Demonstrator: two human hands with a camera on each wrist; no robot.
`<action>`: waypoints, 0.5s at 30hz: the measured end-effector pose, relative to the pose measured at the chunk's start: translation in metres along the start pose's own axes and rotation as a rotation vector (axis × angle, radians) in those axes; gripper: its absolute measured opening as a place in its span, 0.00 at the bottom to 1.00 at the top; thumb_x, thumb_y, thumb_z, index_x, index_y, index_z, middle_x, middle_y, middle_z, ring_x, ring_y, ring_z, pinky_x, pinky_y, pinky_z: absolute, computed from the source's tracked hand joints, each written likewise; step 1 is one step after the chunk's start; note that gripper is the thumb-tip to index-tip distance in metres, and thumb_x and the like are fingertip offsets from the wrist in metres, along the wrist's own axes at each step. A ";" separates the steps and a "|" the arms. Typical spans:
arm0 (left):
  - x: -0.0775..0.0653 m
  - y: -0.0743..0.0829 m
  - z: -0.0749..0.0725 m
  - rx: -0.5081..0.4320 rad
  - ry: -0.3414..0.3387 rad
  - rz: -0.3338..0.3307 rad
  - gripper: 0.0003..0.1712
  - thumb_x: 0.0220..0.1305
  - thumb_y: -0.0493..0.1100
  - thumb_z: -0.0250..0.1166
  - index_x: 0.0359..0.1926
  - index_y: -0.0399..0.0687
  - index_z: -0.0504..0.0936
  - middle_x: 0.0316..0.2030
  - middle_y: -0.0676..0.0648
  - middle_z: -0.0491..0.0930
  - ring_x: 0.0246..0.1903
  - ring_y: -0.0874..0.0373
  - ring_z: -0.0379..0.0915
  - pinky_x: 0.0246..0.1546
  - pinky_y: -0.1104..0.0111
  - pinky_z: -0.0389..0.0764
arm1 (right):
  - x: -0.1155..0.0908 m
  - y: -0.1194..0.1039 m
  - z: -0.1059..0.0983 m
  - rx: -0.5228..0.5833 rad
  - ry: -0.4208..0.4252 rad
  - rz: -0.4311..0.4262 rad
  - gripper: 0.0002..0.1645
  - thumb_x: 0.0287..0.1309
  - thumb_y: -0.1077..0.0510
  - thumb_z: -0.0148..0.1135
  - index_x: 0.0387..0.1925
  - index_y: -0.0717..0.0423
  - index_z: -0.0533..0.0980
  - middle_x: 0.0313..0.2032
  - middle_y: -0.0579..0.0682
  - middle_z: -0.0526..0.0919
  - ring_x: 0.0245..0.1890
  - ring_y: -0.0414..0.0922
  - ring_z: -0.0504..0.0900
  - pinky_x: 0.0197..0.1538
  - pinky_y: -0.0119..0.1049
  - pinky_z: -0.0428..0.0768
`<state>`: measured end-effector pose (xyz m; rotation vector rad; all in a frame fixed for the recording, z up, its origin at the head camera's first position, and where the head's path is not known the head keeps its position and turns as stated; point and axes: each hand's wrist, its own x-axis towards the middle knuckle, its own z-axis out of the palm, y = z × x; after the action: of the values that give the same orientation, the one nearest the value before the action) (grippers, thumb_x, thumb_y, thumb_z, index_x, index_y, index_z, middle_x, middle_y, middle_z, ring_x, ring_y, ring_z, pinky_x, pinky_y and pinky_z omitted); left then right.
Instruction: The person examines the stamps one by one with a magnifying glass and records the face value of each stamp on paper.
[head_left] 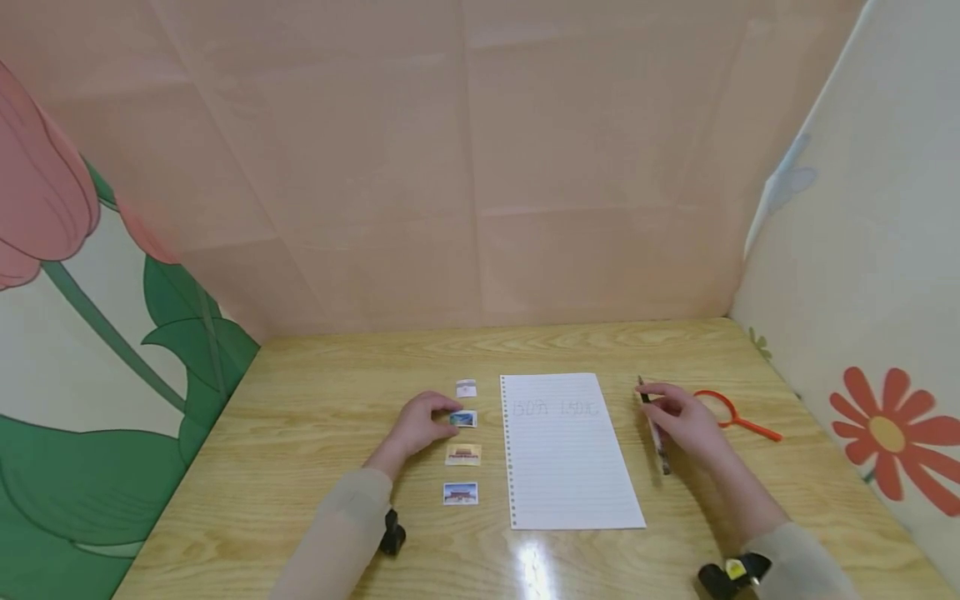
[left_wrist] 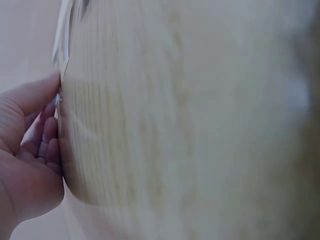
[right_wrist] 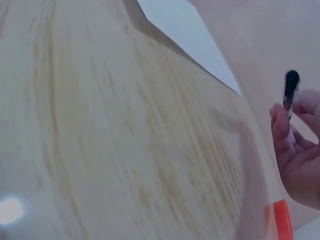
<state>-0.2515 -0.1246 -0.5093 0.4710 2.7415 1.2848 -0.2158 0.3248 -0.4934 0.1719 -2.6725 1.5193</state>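
On my feed, the left hand (head_left: pixel 420 422) touches the blue stamp (head_left: pixel 467 420), second from the desk's (head_left: pixel 300 433) back edge; pinched or not, blur hides it. Uneven pressure might crease it. Four stamps (head_left: pixel 461 493), one sheet (head_left: pixel 573 475), one pen (head_left: pixel 656 437) pinched by the right hand (head_left: pixel 690 423), one magnifier (head_left: pixel 753 427) toward the right edge.

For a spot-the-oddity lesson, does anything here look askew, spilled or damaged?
Nothing stands out: the four stamps form a neat column, the lined paper lies flat, and no spill or damage shows.
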 end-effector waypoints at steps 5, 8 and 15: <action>-0.002 0.000 0.001 -0.012 0.022 0.027 0.22 0.53 0.39 0.76 0.51 0.43 0.85 0.48 0.46 0.80 0.52 0.48 0.74 0.59 0.53 0.71 | 0.001 -0.001 0.002 0.159 -0.042 0.028 0.24 0.70 0.60 0.58 0.62 0.69 0.69 0.40 0.65 0.82 0.26 0.42 0.78 0.31 0.35 0.81; -0.004 0.002 0.002 -0.060 0.040 0.010 0.26 0.53 0.38 0.76 0.55 0.40 0.83 0.48 0.45 0.80 0.51 0.48 0.74 0.58 0.53 0.72 | 0.000 0.000 0.005 0.249 -0.065 0.030 0.25 0.71 0.59 0.56 0.62 0.71 0.69 0.42 0.62 0.84 0.28 0.41 0.79 0.32 0.34 0.81; -0.014 0.018 0.008 -0.088 0.133 0.016 0.25 0.57 0.35 0.73 0.56 0.39 0.81 0.47 0.43 0.81 0.49 0.48 0.76 0.55 0.53 0.75 | 0.001 -0.001 0.012 0.499 -0.123 0.027 0.23 0.72 0.61 0.53 0.64 0.68 0.70 0.44 0.50 0.86 0.40 0.41 0.83 0.41 0.30 0.81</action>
<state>-0.2321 -0.1128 -0.5017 0.4158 2.7765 1.4851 -0.2164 0.3138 -0.4985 0.2589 -2.3257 2.2220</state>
